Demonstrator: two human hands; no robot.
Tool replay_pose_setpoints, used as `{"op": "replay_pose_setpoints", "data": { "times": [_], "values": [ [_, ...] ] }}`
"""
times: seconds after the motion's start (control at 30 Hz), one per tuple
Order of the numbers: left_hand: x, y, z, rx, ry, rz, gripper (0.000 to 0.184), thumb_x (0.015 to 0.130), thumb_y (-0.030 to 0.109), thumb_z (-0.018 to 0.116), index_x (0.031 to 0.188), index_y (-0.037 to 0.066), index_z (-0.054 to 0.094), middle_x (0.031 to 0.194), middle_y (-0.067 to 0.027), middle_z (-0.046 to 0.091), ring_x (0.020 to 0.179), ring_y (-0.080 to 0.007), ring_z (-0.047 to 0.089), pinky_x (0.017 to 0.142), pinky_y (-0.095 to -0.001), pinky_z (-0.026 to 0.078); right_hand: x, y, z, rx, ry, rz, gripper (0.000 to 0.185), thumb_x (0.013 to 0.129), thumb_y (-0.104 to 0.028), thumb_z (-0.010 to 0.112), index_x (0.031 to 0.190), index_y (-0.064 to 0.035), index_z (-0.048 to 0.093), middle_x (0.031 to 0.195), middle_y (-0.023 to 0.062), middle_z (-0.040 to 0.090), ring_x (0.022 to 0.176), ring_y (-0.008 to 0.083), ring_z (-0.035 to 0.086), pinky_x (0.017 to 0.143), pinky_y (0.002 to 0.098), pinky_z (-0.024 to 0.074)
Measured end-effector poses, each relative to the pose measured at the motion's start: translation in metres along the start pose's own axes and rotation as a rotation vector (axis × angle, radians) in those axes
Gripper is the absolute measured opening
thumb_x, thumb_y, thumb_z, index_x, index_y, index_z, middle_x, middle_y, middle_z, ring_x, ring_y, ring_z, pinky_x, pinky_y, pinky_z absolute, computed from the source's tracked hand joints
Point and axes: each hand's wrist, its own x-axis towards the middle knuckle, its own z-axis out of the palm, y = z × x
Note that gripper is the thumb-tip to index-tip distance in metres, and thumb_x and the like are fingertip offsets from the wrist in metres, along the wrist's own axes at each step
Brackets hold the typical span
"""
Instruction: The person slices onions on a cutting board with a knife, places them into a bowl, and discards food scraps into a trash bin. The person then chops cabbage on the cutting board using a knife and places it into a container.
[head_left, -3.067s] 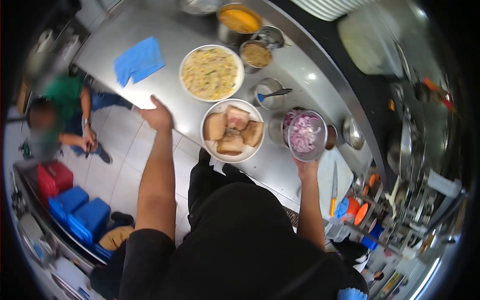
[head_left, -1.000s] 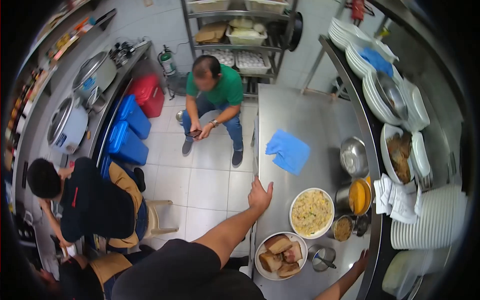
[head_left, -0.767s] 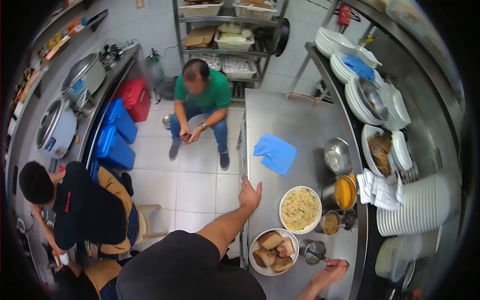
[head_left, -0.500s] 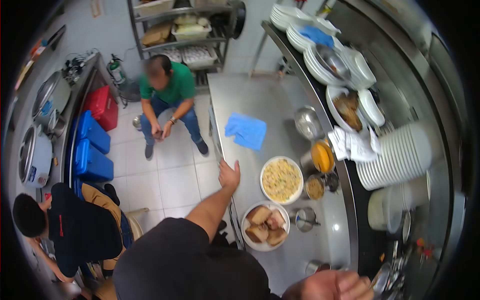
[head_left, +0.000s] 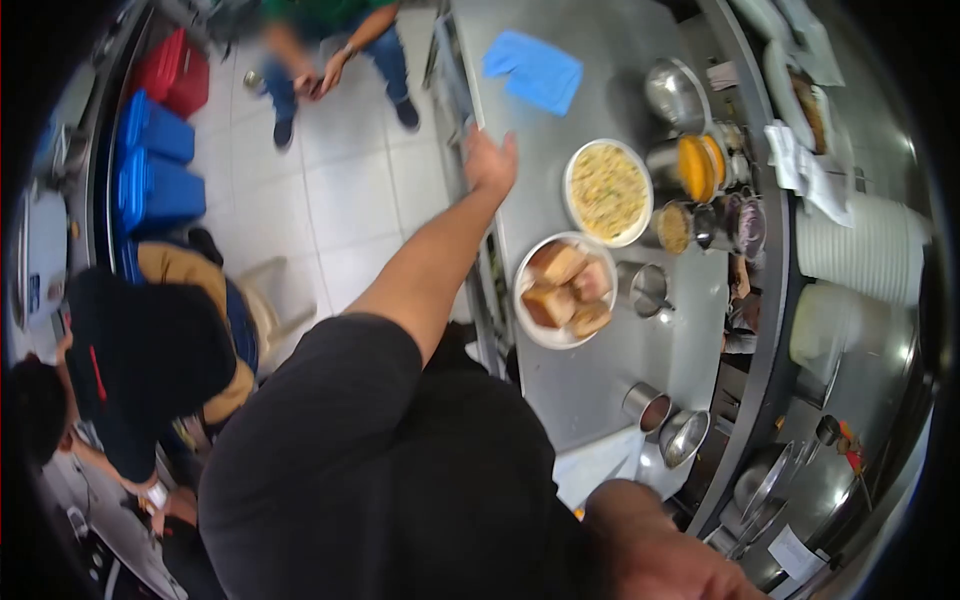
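Observation:
My left hand [head_left: 490, 163] rests open on the near edge of the steel table [head_left: 545, 385], fingers apart. My right hand [head_left: 680, 565] is raised large and blurred at the bottom right, close to the camera; whether it holds anything cannot be made out. Between them on the table are a white bowl of large meat pieces [head_left: 567, 292] and a white bowl of yellow chopped food [head_left: 608, 192]. A metal pot with a utensil [head_left: 643, 288] is beside the meat bowl. Above my left hand lies a blue cloth [head_left: 533, 72].
Metal containers with orange [head_left: 697, 168], brown [head_left: 673, 228] and purple food [head_left: 750, 224] line the table's far side. A shelf holds stacked white plates [head_left: 860, 245]. A seated person in green [head_left: 325, 60] and a person in black [head_left: 150, 360] are to the left, near blue bins [head_left: 160, 190].
The view has swung and tilted, so the seated person sits higher. The purple food has come into view at the table's far side. My right hand has risen from the table towards the camera.

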Motion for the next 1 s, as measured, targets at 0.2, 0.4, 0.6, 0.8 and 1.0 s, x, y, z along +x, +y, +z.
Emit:
{"op": "replay_pose_setpoints", "data": {
  "times": [0.2, 0.4, 0.6, 0.8, 1.0],
  "values": [
    [-0.022, -0.098, -0.067, -0.310, -0.131, -0.214, 0.074, 0.101, 0.054, 0.056, 0.151, 0.001, 0.044, 0.139, -0.0269, 0.060, 0.131, -0.0430, 0.058, 0.112, -0.0496, 0.045, -0.005, -0.068, 0.020, 0.573, -0.123, 0.277, 0.040, 0.096, -0.012, 0.068, 0.131, 0.0052, 0.056, 0.121, 0.0098, 0.057, 0.121, 0.0256, 0.056, 0.110, 0.0344, 0.0522],
    [-0.193, -0.323, -0.217, 0.268, -0.244, -0.741, 0.077, 0.099, 0.051, 0.059, 0.157, 0.004, 0.037, 0.156, -0.0272, 0.045, 0.139, -0.0446, 0.052, 0.114, -0.0533, 0.045, -0.011, -0.162, 0.015, 0.720, 0.002, 0.248, 0.034, 0.095, -0.008, 0.069, 0.126, 0.0009, 0.057, 0.117, 0.0070, 0.056, 0.113, 0.0215, 0.058, 0.105, 0.0329, 0.0544],
    [-0.355, -0.446, -0.349, 0.468, -0.282, -0.935, 0.075, 0.098, 0.048, 0.058, 0.156, 0.005, 0.035, 0.151, -0.0295, 0.045, 0.133, -0.0481, 0.055, 0.109, -0.0558, 0.048, -0.023, -0.240, 0.011, 1.007, 0.050, 0.377, 0.034, 0.094, -0.008, 0.069, 0.126, -0.0037, 0.058, 0.116, 0.0035, 0.056, 0.114, 0.0199, 0.057, 0.102, 0.0344, 0.0553],
    [-0.430, -0.504, -0.407, 0.363, -0.172, -1.013, 0.078, 0.097, 0.047, 0.061, 0.158, 0.007, 0.034, 0.152, -0.0283, 0.045, 0.135, -0.0465, 0.053, 0.111, -0.0549, 0.046, -0.066, -0.293, 0.034, 0.819, 0.089, 0.474, 0.042, 0.102, -0.043, 0.063, 0.119, -0.0061, 0.051, 0.103, 0.0093, 0.055, 0.097, 0.0240, 0.057, 0.083, 0.0360, 0.0565],
    [-0.452, -0.537, -0.428, 0.222, -0.029, -0.940, 0.077, 0.097, 0.042, 0.066, 0.158, 0.007, 0.036, 0.151, -0.0268, 0.047, 0.137, -0.0446, 0.051, 0.114, -0.0515, 0.044, -0.222, -0.247, -0.066, -0.324, -1.778, 1.031, 0.037, 0.095, -0.025, 0.075, 0.114, 0.0037, 0.060, 0.104, 0.0178, 0.061, 0.095, 0.0349, 0.059, 0.088, 0.0411, 0.0500]
  ]
}}
